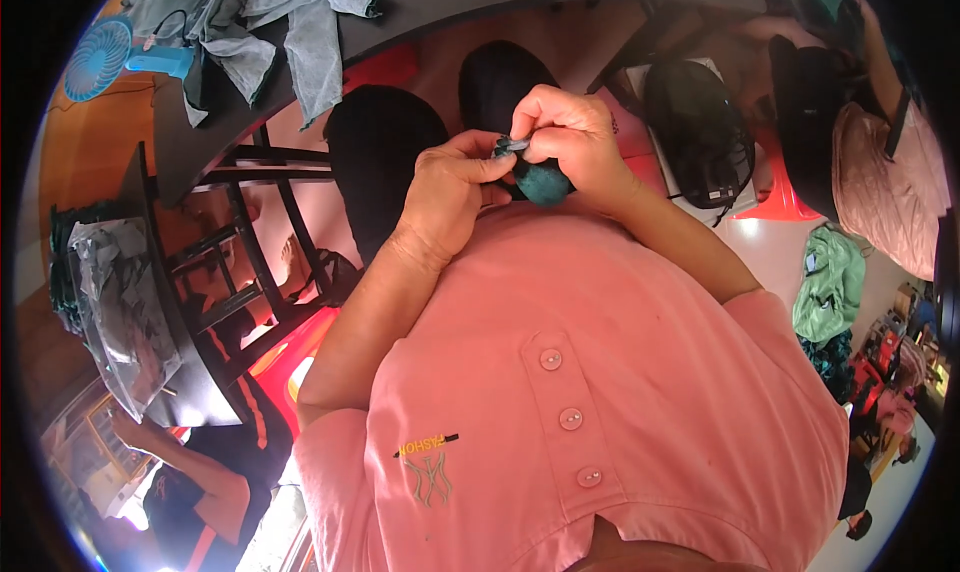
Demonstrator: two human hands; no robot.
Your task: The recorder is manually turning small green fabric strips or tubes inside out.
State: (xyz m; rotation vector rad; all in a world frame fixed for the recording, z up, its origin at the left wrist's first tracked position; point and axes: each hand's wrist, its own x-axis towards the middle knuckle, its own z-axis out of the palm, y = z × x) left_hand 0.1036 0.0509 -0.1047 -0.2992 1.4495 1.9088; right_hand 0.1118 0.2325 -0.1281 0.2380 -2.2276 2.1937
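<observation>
Close together above my lap, both hands pinch a small piece of grey and dark teal fabric (515, 145). My left hand (445, 187) grips its left side between thumb and forefinger. From above, the thumb and fingers of my right hand (575, 137) close on the other side. Just below the pinched fingertips hangs a fuzzy teal rounded bundle (543, 184), partly covered by my right hand. It seems joined to the pinched piece, but the fingers hide where they meet. Whether any fine tool is between the fingertips cannot be made out.
A dark table (430, 17) curves across the far side, bearing grey cloth pieces (310, 32) and a blue fan (100, 57). Black stool frames (235, 242) and a plastic-bagged bundle (120, 302) are at left. A black backpack (698, 132) lies at right; other people sit on both sides.
</observation>
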